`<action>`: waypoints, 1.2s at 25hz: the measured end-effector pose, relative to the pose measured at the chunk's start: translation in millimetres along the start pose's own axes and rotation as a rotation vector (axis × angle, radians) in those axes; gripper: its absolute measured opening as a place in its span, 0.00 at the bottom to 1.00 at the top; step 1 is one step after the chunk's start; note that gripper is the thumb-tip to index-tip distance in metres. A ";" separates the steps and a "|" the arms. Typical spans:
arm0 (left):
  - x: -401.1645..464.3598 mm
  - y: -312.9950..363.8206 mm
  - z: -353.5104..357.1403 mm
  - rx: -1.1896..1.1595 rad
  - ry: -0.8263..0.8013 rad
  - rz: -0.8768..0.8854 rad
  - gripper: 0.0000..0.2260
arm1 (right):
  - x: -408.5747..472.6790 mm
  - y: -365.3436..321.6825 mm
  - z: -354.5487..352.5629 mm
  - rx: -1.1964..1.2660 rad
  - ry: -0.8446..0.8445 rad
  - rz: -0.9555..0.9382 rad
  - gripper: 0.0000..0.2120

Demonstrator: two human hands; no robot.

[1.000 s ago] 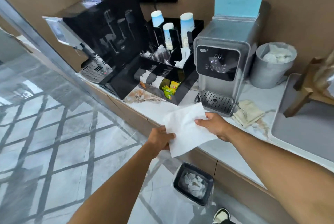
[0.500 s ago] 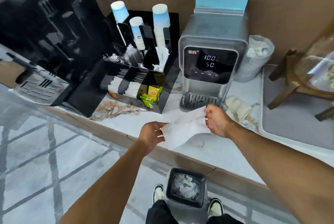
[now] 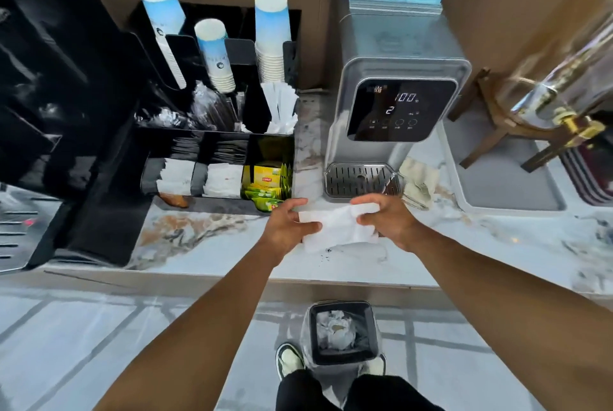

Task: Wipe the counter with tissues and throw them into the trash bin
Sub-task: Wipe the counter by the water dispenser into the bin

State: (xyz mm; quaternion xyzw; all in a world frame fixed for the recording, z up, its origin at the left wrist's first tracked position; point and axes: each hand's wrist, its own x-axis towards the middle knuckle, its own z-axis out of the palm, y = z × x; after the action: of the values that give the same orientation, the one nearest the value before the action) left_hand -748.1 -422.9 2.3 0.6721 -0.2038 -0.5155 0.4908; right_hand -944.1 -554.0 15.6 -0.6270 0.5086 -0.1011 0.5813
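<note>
A white tissue [image 3: 335, 228] is bunched between both hands, low over the marble counter [image 3: 464, 251], just in front of the water dispenser. My left hand [image 3: 287, 223] grips its left edge and my right hand [image 3: 386, 221] grips its right edge. Small dark crumbs [image 3: 326, 253] lie on the counter under the tissue. A black trash bin [image 3: 341, 332] with crumpled tissues inside stands on the floor below the counter edge, between my shoes.
A grey water dispenser [image 3: 394, 112] stands behind the hands. A black organiser [image 3: 219, 145] with paper cups, sachets and yellow tea bags is to the left, a coffee machine [image 3: 49, 95] further left. A folded cloth [image 3: 418, 181] and a grey tray [image 3: 507, 185] with a drink dispenser are to the right.
Both hands have moved forward from the counter's edge to over the counter and come closer together. The tissue, a flat sheet before, is now gathered between them. The view has tipped downward.
</note>
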 end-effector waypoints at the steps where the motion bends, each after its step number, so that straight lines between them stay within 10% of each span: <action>1: 1.9 -1.4 -1.3 0.020 0.029 0.030 0.21 | -0.5 0.9 1.8 -0.010 0.018 -0.028 0.19; 6: 12.3 -4.9 2.8 0.132 0.158 0.152 0.09 | 5.4 -3.0 14.4 -0.003 0.159 -0.029 0.15; 11: 30.8 -7.2 15.5 -0.004 0.187 -0.194 0.07 | 24.6 -3.0 26.3 0.235 0.133 0.308 0.08; 30: 21.7 -28.4 5.0 0.518 0.176 0.017 0.14 | 15.7 31.6 29.2 -0.383 0.084 -0.056 0.14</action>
State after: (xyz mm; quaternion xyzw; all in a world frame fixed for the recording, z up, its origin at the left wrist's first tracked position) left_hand -750.7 -429.7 -33.0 0.8157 -0.2913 -0.3817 0.3226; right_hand -932.3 -541.5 -26.9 -0.7353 0.5246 -0.0450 0.4267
